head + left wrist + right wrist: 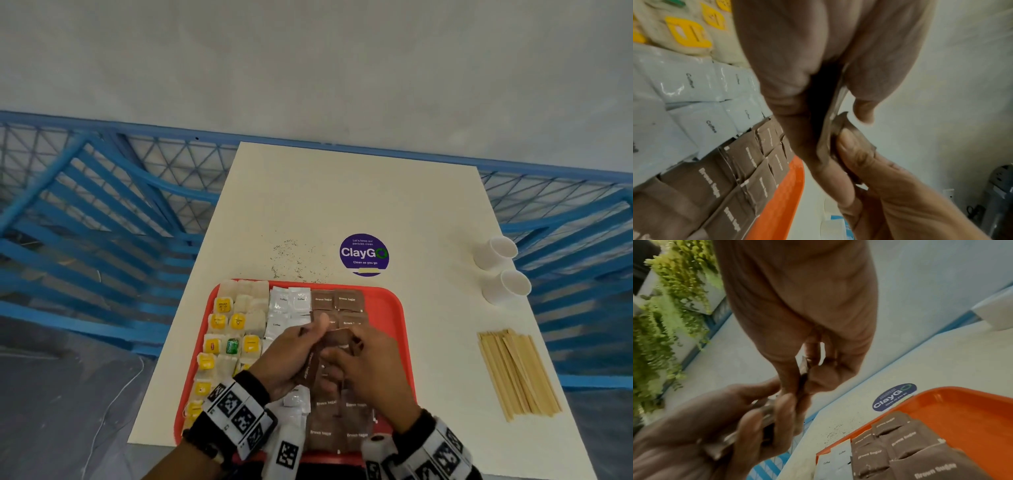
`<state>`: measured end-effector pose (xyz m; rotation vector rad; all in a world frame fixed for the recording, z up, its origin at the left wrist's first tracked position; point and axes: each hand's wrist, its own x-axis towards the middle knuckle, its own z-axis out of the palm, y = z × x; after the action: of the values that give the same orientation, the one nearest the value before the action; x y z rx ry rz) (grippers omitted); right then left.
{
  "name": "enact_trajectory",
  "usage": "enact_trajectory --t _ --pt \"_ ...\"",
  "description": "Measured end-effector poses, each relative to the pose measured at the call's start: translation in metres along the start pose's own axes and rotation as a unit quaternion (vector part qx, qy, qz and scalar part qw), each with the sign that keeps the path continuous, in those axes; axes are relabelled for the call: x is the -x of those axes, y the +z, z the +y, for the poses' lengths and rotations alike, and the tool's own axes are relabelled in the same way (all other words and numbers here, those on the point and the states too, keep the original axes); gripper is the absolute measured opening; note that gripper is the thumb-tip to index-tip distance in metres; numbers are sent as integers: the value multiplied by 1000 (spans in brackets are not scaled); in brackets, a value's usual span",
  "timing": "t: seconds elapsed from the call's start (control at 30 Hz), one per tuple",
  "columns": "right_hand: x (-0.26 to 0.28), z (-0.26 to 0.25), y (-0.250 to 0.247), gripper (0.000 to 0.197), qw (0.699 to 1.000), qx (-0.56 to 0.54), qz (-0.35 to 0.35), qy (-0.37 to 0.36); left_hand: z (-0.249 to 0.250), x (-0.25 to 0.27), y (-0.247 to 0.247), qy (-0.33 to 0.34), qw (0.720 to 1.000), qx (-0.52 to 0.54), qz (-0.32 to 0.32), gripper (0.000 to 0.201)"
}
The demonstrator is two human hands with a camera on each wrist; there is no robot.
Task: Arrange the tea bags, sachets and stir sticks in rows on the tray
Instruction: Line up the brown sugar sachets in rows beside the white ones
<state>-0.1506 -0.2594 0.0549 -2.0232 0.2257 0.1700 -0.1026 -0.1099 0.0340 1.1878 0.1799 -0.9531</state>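
1. Above the middle of the red plastic tray [394, 308], the left hand [291, 356] and the right hand [370, 363] meet over a small stack of brown paper sachets [337, 339].
2. Left-hand fingers [797, 100] are curled round the stack and pinch it against the thumb; right-hand fingers [785, 369] pinch the top brown sachet at its edge.
3. On the tray, rows lie side by side. At 9 o'clock are pale tea bags with yellow tags [219, 322], one tag reading "RELAX", and a single green-tagged tea bag [232, 345] among them.
4. Next toward 3 o'clock sit white glossy sachets printed "Coffee" [284, 301], touching the tea bags on one side and brown sachets printed "Brown Sugar" [347, 299] on the other.
5. More "Brown Sugar" sachets lie at 6 o'clock on the tray, under the wrists.
6. Off the tray, at 3 o'clock on the cream tabletop [342, 192], lies a bundle of pale wooden stir sticks [517, 373], well apart from the tray.
7. Two white paper cups [500, 270] lie on their sides at 2 o'clock near the tabletop edge.
8. A round purple sticker [364, 255] at 12 o'clock reads "Let's keep our pantries clean", "ClayGO" and "Clean as you go"; dark crumbs [294, 257] are scattered just beside it.
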Motion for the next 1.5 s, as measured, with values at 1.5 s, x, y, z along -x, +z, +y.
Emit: enact_trajectory --t 1.5 --pt "-10 97 26 16 960 -97 -17 264 -23 20 -62 -48 982 157 94 32"
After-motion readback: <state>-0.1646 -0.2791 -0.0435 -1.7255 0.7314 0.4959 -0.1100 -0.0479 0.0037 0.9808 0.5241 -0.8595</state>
